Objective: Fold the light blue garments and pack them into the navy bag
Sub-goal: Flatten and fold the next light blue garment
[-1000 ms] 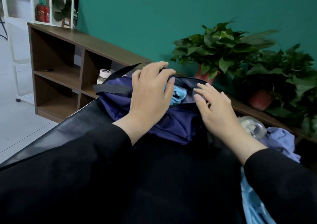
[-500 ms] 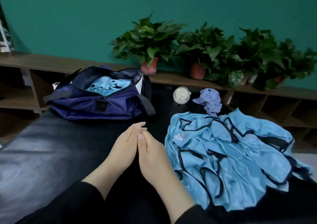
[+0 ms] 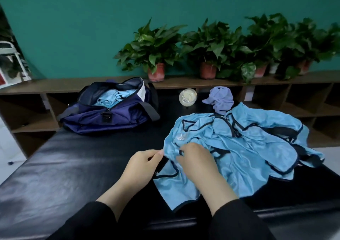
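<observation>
Light blue garments lie heaped on the black table, dark trim showing, and both hands are on the near edge. Left hand pinches the hem between thumb and fingertips; right hand curls over the cloth and grips a fold. A small white label on the heap is too blurred to read. Navy bag sits open, far left, with blue cloth already inside. Beside the heap: a lilac cloth and a clear bottle.

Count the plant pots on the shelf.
4 show: left pot, middle pot, a third right of it, the fourth far right. Leaves may hide more, such as something pale between the last two.
</observation>
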